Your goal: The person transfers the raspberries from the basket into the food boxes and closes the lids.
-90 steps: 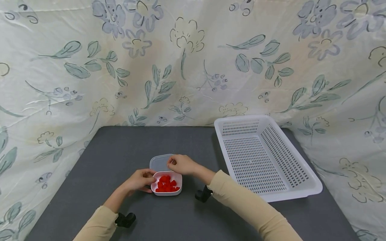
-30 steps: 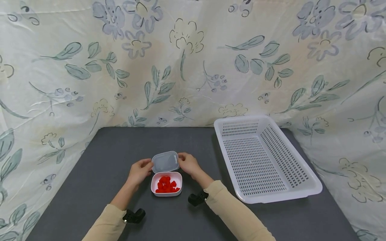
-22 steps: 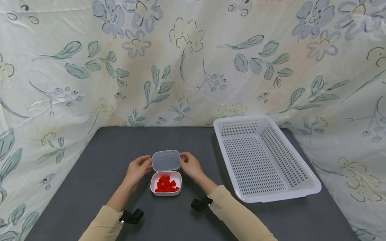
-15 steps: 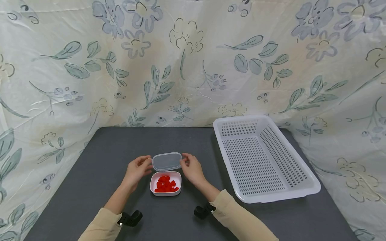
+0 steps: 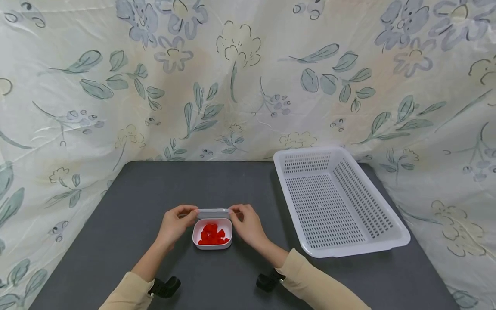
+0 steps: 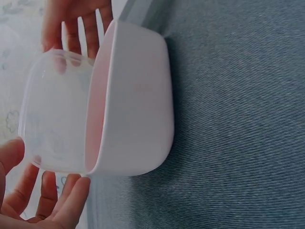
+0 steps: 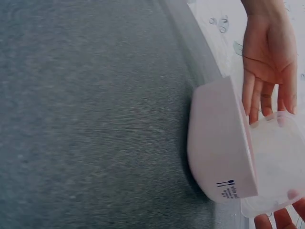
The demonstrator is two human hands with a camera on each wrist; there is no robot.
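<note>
Red pieces (image 5: pixel 211 235); white basket (image 5: pixel 391 244); grey table (image 5: pixel 155 189)

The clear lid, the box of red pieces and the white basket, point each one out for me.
clear lid (image 5: pixel 213 212), head view, its near edge between both hands
box (image 5: pixel 212 246), head view, its near white wall
white basket (image 5: pixel 350 250), head view, its near rim

From my remote station, the setting reads as a makeshift recording corner rather than any lived-in room: a cream bedsheet (image 5: pixel 240 82) printed with blue-green flowers and leaves hangs as backdrop behind and to both sides, closing off the dark grey felt-covered surface (image 5: pixel 162 189). A white perforated plastic basket (image 5: pixel 391 243) sits at the right; black wrist-mounted cameras (image 5: pixel 164 287) show near the sleeves.
</note>
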